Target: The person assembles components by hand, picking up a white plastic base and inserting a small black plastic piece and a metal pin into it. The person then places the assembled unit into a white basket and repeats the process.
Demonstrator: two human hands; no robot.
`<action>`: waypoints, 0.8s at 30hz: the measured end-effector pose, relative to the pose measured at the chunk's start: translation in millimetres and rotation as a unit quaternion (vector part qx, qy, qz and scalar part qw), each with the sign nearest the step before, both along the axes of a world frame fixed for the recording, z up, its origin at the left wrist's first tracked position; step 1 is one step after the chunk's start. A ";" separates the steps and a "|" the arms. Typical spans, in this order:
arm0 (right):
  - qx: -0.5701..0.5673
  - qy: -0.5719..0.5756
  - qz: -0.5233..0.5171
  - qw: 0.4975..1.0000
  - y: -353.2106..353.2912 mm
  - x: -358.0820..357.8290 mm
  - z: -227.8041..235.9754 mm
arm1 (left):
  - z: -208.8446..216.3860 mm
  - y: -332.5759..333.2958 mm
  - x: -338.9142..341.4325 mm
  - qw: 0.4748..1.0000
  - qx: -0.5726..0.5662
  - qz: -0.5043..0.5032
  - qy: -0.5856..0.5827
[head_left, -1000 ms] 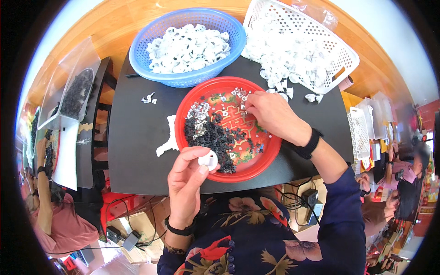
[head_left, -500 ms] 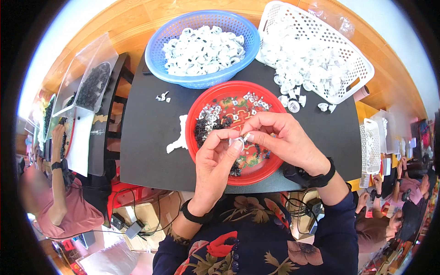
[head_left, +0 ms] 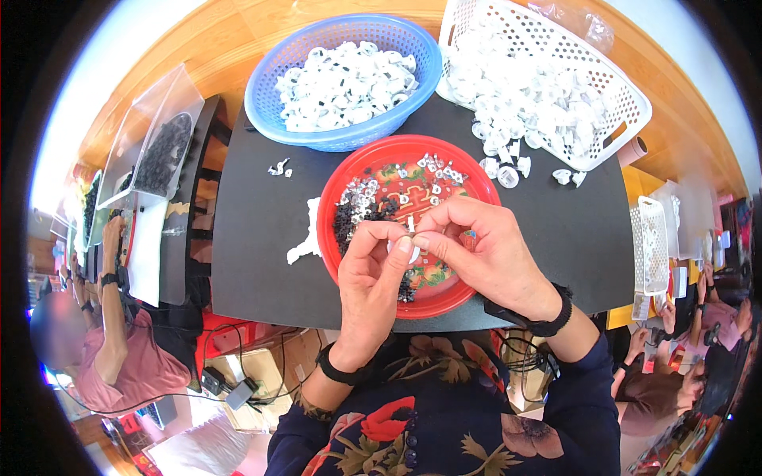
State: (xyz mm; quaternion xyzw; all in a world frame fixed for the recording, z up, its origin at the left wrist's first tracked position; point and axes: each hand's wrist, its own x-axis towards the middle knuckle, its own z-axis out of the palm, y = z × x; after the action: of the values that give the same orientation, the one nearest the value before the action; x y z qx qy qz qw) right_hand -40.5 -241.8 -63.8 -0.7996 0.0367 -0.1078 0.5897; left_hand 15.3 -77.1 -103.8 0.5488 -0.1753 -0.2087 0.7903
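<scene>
White part mostly hidden, pinched at the tips of left hand, above red tray. Right hand meets it from the right; can't tell what it grips. Tray contents partly blocked.

two hands, one red tray, one blue basket, two white baskets
</scene>
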 end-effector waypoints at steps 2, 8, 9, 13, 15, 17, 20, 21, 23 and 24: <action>-0.007 0.021 0.013 1.000 1.5 0.6 0.6 | -1.2 0.6 0.2 1.000 -0.004 -0.004 -0.001; -0.051 -0.045 -0.009 0.998 3.5 4.5 -2.3 | -4.2 4.4 3.4 0.996 -0.039 -0.033 0.070; -0.062 -0.055 -0.014 0.996 3.2 4.1 -2.6 | -3.9 5.1 4.3 0.992 -0.055 -0.043 0.105; -0.117 -0.062 -0.024 0.991 3.4 0.8 -2.5 | -1.6 6.4 8.6 0.983 -0.087 -0.063 0.152; -0.169 -0.050 -0.027 0.984 5.8 -1.8 -2.2 | -1.6 5.3 8.1 0.984 -0.097 -0.046 0.142; -0.242 -0.042 -0.031 0.969 9.3 -3.4 -2.7 | -2.4 5.1 9.4 0.986 -0.079 -0.051 0.136; -0.269 -0.084 -0.039 0.959 13.9 -2.2 -5.2 | -3.9 7.1 10.6 0.987 -0.073 -0.063 0.129; -0.282 -0.085 -0.036 0.955 14.7 -1.9 -6.1 | -4.7 7.9 10.8 0.987 -0.072 -0.066 0.128; -0.306 -0.089 -0.031 0.947 15.8 -1.6 -8.1 | -6.3 8.9 11.2 0.988 -0.069 -0.072 0.122; -0.313 -0.092 -0.026 0.945 16.1 -1.2 -9.3 | -7.1 9.2 11.2 0.986 -0.081 -0.076 0.124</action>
State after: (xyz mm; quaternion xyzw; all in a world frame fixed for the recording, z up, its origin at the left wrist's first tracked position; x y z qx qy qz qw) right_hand -41.7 -225.7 -73.1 -0.9292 -0.0321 -0.2020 0.3078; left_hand 26.6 -68.0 -110.9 0.4377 -0.1336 -0.3199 0.8296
